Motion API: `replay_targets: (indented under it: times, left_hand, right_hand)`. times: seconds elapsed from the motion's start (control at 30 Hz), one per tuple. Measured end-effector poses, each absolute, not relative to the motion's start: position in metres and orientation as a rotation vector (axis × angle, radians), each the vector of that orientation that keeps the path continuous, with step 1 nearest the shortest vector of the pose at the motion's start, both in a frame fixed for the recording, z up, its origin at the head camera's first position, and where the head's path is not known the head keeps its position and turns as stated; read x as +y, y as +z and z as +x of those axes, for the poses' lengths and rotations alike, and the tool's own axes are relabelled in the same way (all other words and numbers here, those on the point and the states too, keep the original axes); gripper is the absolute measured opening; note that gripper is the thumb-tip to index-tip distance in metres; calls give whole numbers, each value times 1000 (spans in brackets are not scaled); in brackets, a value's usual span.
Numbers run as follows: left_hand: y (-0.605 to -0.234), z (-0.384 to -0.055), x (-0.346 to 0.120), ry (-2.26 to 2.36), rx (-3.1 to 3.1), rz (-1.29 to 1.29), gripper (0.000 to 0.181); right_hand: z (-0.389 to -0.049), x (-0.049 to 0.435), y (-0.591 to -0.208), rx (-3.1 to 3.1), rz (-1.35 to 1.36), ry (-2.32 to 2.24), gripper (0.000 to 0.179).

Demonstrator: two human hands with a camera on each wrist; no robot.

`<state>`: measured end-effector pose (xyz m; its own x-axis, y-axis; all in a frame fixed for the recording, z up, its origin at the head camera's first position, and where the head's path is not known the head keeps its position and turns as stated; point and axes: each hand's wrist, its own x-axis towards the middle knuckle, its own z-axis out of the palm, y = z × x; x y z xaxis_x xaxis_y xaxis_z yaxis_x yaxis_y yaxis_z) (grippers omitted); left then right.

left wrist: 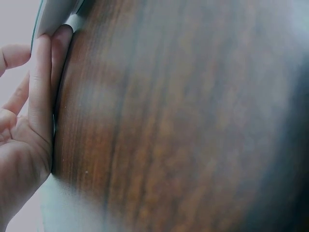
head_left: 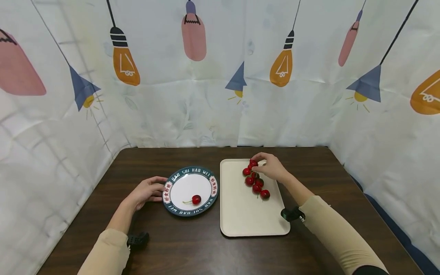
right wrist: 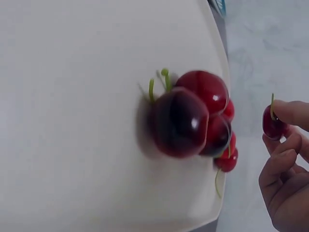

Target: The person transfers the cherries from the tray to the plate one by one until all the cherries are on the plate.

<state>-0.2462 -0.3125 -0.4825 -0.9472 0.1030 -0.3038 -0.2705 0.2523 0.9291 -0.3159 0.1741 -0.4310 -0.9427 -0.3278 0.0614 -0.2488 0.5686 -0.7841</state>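
Observation:
In the head view, my left hand [head_left: 151,191] is at the left rim of a round plate [head_left: 178,198] with a blue-green patterned border. The left wrist view shows its fingers on both sides of the plate's edge [left wrist: 46,21]. One red cherry [head_left: 196,199] with a stem lies on the plate. My right hand [head_left: 271,167], over the far part of a cream rectangular tray [head_left: 237,214], pinches a cherry [right wrist: 273,123] between thumb and fingertips, its green stem pointing up in the right wrist view. Just below that hand, several cherries [head_left: 256,188] lie clustered on the tray.
Plate and tray stand side by side on a dark brown wooden table [head_left: 185,244], a narrow gap between them. A white curtain [head_left: 206,114] printed with lamps and bulbs hangs behind the table and along its sides. Dark bands [head_left: 138,239] sit at both wrists.

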Motion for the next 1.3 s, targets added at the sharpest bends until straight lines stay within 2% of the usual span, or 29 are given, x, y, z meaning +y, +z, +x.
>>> replay_targets:
  times: [1.3]
  left_hand:
    - [-478, -245, -311, 1725, 2238, -125, 58]
  right_hand:
    - [-298, 76, -438, 2579, -787, -1173, 34]
